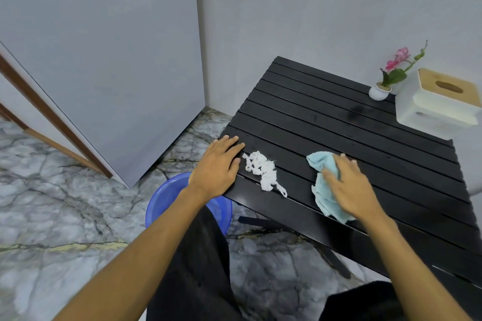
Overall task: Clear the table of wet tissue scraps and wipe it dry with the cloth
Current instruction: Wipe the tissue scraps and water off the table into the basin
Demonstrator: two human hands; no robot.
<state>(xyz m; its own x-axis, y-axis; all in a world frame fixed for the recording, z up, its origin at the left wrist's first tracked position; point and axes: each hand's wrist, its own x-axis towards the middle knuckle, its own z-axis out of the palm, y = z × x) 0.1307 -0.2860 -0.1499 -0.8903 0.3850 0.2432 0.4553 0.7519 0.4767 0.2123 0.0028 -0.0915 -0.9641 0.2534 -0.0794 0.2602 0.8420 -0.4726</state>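
Saw the wet tissue scraps (263,172) heaped white on the black slatted worktop (365,138), between both grips, near its front edge. Found the left grip (216,161) lying flat on the worktop's left corner, fingers straight, holding nothing. Found the right grip (349,185) with fingers spread, pressing the light-blue cloth (322,193) onto the slats. Noted a blue basin (161,198) on the floor below.

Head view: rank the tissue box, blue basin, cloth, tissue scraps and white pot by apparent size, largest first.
1. Tissue box and blue basin: alike, basin partly hidden.
2. Cloth, partly under right hand.
3. Tissue scraps.
4. White pot.
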